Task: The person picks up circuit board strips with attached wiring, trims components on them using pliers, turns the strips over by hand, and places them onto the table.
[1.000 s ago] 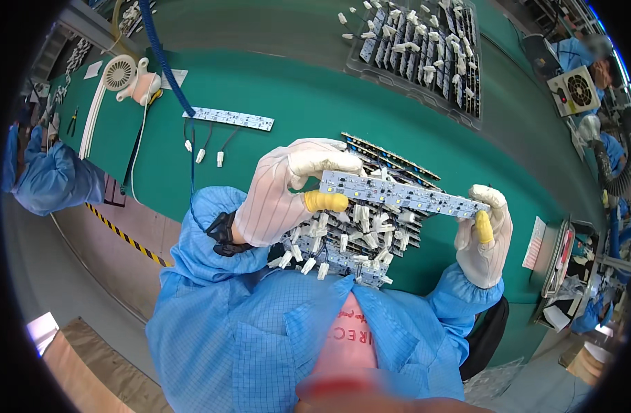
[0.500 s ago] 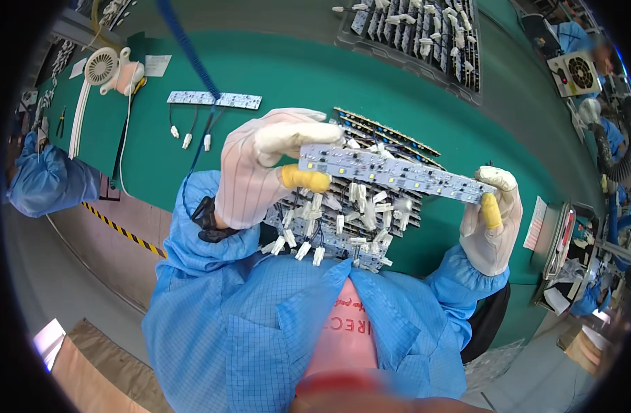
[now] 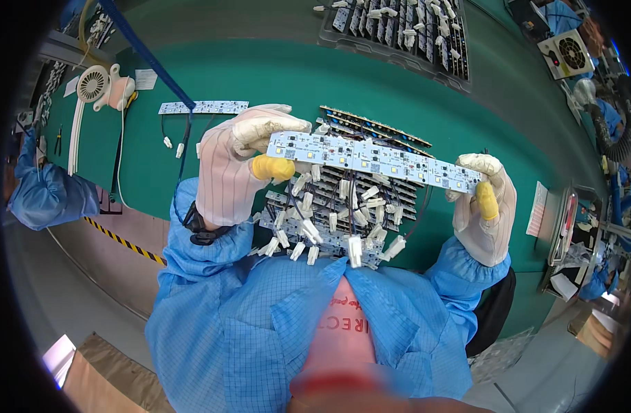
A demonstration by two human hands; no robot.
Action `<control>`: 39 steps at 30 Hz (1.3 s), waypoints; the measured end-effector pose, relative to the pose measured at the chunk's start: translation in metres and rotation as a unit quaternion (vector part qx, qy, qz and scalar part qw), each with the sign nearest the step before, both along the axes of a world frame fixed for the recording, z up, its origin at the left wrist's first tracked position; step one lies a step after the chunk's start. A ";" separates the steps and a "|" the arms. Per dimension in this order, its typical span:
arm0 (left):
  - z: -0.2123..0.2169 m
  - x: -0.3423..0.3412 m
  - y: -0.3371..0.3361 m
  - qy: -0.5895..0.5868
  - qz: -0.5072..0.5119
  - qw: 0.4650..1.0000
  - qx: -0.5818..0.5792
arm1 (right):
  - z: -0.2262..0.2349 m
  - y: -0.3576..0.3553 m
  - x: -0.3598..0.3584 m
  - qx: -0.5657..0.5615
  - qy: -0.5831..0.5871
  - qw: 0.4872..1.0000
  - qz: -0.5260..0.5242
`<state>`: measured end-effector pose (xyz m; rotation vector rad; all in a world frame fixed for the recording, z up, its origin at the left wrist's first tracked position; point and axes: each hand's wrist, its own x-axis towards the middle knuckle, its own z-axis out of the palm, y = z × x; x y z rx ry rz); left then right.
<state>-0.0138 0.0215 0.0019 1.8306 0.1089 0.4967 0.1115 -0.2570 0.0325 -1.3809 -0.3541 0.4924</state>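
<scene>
A long white LED circuit board is stretched between my two gloved hands above the green bench, its lit-side face with small yellowish LEDs turned up toward me. My left hand pinches its left end between a yellow-capped thumb and the fingers. At the other end, my right hand grips it the same way. Dark wires with white connectors dangle below the board. Beneath it lies a pile of similar boards, their wires and white plugs tangled on top and partly hidden by the held board.
Another LED board lies alone at the back left, near a small white fan. A blue coiled cord crosses the left side. A tray of boards stands at the far back. Another person's blue sleeve shows far left.
The held board has shifted slightly left and its face shows more fully. Its hanging connectors have come into clearer view. Both hands keep their hold, and the whole view has drifted a little.
</scene>
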 end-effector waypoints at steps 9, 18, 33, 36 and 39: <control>-0.002 0.001 -0.002 -0.070 0.023 0.997 -0.011 | 0.007 0.002 -0.005 -0.081 -0.098 0.992 0.017; -0.012 0.002 -0.003 -0.079 0.052 0.995 -0.043 | 0.012 -0.001 -0.010 -0.062 -0.056 0.995 0.049; -0.002 0.003 -0.001 0.078 0.071 0.994 0.016 | 0.019 -0.006 -0.011 0.000 -0.007 0.992 0.124; 0.005 0.003 -0.002 0.102 0.042 0.993 0.043 | 0.021 -0.008 -0.009 -0.007 0.019 0.991 0.134; 0.002 0.002 -0.001 0.096 0.055 0.994 -0.006 | 0.020 -0.007 -0.007 -0.011 0.017 0.991 0.134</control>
